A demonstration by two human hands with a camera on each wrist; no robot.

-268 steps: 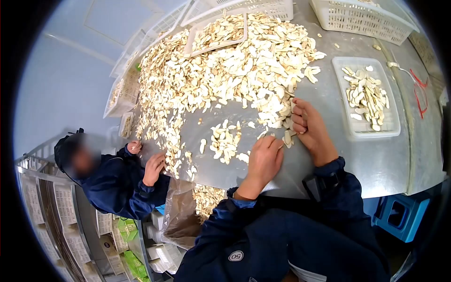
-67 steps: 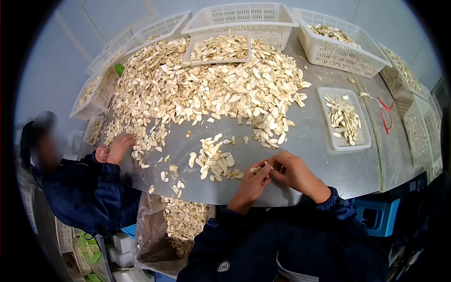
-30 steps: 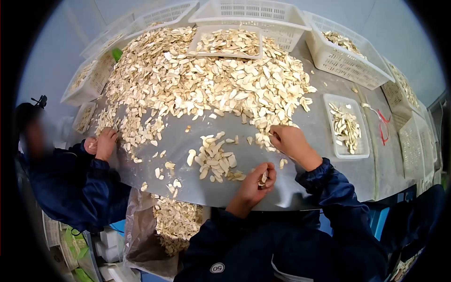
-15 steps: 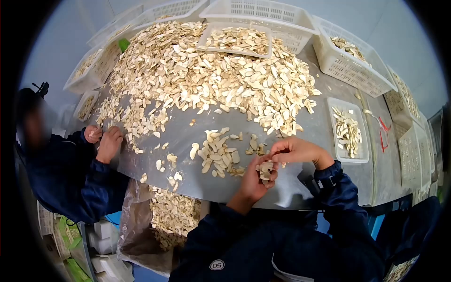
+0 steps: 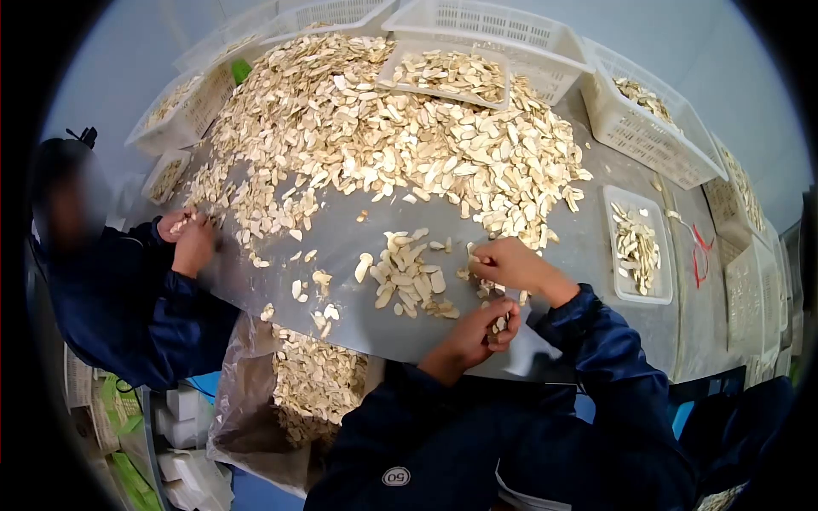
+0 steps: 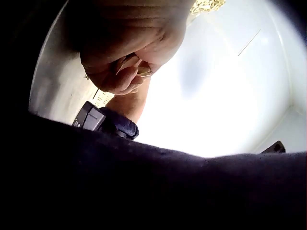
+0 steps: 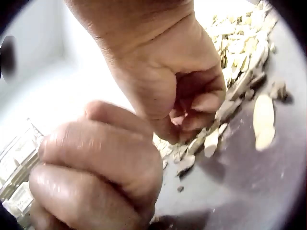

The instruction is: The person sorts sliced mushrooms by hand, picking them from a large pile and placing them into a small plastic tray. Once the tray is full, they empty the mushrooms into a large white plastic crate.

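My left hand (image 5: pixel 479 334), near the table's front edge, curls around several pale dried slices (image 5: pixel 500 324). In the left wrist view slices (image 6: pixel 143 71) show between its bent fingers. My right hand (image 5: pixel 515 268) is just beyond it, low over the table, with thumb and fingers pinched at a pale slice (image 5: pixel 470 249) beside a few others. The right wrist view shows the right hand (image 7: pixel 168 81) curled close over loose slices (image 7: pixel 211 143), with the left hand in front. Left of my hands lies a small separate pile of slices (image 5: pixel 405 277). A large heap (image 5: pixel 383 128) covers the far table.
A shallow tray of slices (image 5: pixel 637 247) stands at right, near a red cord (image 5: pixel 700 255). Another tray (image 5: pixel 447 72) rests on the heap. White baskets (image 5: pixel 490 34) line the back. Another person (image 5: pixel 128 281) works at left. A lined bin of slices (image 5: pixel 315 383) stands below the front edge.
Over the last second, the right hand moves from the heap's edge to the left hand, then out to the table. A little group of slices appears there. The left hand keeps its slices.
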